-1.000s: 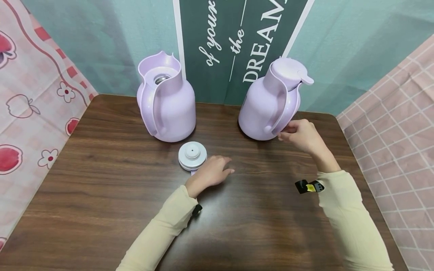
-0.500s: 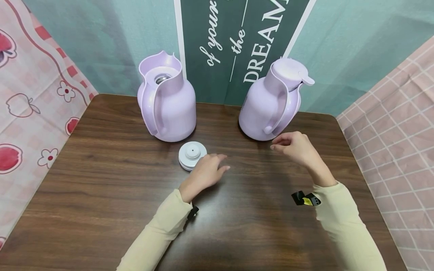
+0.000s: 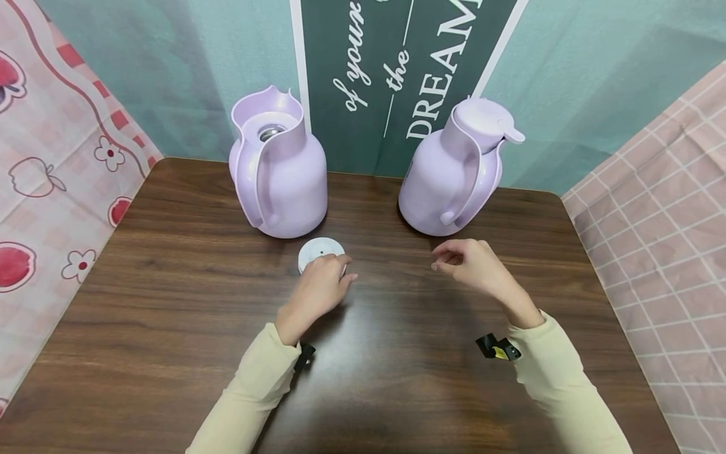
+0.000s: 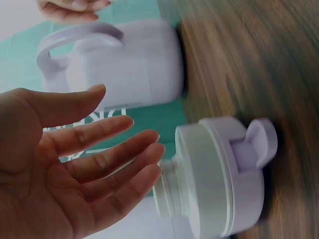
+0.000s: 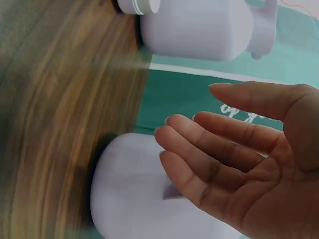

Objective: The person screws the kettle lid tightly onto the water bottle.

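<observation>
A lid (image 3: 317,248), white with a lilac base and tab, lies upside down on the table. My left hand (image 3: 319,285) hovers over its near side in the head view; in the left wrist view the fingers stand apart from the lid (image 4: 209,174), relaxed and holding nothing. Behind the lid stands a lilac thermos jug (image 3: 292,183) with its mouth uncovered. A second lilac thermos jug (image 3: 433,183), its lid (image 3: 482,116) on, stands to the right. My right hand (image 3: 473,265) is in the air in front of that jug, fingers loosely bent around nothing.
The brown wooden table (image 3: 142,302) bears both jugs near its back edge. Behind it hangs a teal cloth (image 3: 187,75) with a dark green lettered panel (image 3: 391,82). Patterned pink cloths flank the table on both sides.
My right hand has come away from the right jug's handle, moving left and nearer. My left hand has shifted left, over the lid's near part. The jugs and the lid have stayed put.
</observation>
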Demonstrator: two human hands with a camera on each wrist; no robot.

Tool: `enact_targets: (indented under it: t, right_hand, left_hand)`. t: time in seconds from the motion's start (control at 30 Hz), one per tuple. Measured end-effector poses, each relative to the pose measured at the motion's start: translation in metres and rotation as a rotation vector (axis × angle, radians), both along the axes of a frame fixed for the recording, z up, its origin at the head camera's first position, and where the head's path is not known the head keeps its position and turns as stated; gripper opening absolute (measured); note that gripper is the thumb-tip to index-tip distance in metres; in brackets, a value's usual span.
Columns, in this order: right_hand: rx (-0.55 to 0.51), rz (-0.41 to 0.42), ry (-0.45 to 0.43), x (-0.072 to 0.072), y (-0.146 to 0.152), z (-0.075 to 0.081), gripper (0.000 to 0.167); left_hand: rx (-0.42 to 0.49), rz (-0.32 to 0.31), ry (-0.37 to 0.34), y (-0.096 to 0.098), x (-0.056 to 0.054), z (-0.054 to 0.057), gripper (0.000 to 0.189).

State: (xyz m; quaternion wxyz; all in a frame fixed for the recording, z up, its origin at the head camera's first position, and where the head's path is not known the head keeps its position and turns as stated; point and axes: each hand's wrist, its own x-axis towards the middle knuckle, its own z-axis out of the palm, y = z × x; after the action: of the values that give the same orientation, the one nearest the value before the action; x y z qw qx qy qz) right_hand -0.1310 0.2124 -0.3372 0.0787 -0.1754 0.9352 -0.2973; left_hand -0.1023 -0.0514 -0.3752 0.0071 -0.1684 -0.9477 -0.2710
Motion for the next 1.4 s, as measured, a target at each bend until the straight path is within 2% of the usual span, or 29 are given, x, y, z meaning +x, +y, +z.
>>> enact_targets:
  t: [0.23,0.47,0.77,1.0,1.13,1.27,1.4]
  right_hand:
    - [-0.001,0.075,0.025,0.006,-0.007,-0.014,0.020]
    - [-0.014,0.130,0.003,0.010,-0.014,-0.025,0.027]
    - [-0.015,0.180,-0.039,0.014,-0.024,-0.031,0.030]
    - [-0.019,0.204,-0.064,0.016,-0.029,-0.035,0.030]
    - [-0.010,0.204,-0.076,0.016,-0.029,-0.036,0.028]
    - [-0.006,0.218,-0.076,0.016,-0.030,-0.038,0.028]
    - [0.000,0.224,-0.066,0.017,-0.032,-0.038,0.028]
  left_hand:
    - [0.027,0.082,0.021,-0.019,0.004,0.003,0.023]
    - [0.071,0.142,0.069,-0.041,0.005,0.005,0.021]
    - [0.077,0.217,0.048,-0.070,0.006,0.010,0.024]
    - [0.050,0.300,-0.026,-0.092,0.007,0.020,0.034]
    - [0.036,0.337,-0.023,-0.104,0.006,0.026,0.036]
    - [0.039,0.353,0.014,-0.113,0.002,0.029,0.038]
    - [0.062,0.322,0.019,-0.121,-0.002,0.031,0.038]
